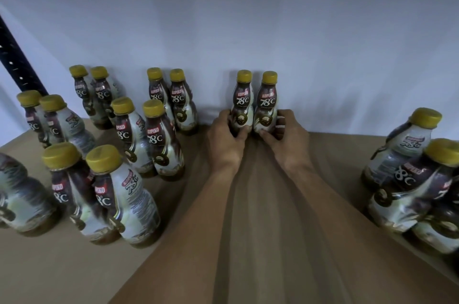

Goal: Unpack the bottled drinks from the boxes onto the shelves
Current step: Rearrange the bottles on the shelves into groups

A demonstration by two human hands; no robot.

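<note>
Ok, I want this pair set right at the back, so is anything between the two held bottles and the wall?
Nothing visible does. The left hand grips the left bottle and the right hand the right bottle, both upright, side by side, right by the wall. The nearest pair stands apart to their left.

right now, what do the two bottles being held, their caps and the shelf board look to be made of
Left bottle and right bottle: probably plastic under a glossy printed sleeve, which shows pale sheen. Caps: yellow, dull finish, likely plastic. Shelf board: flat matte brown with no visible grain, perhaps fibreboard or cardboard; cannot tell which.
</note>
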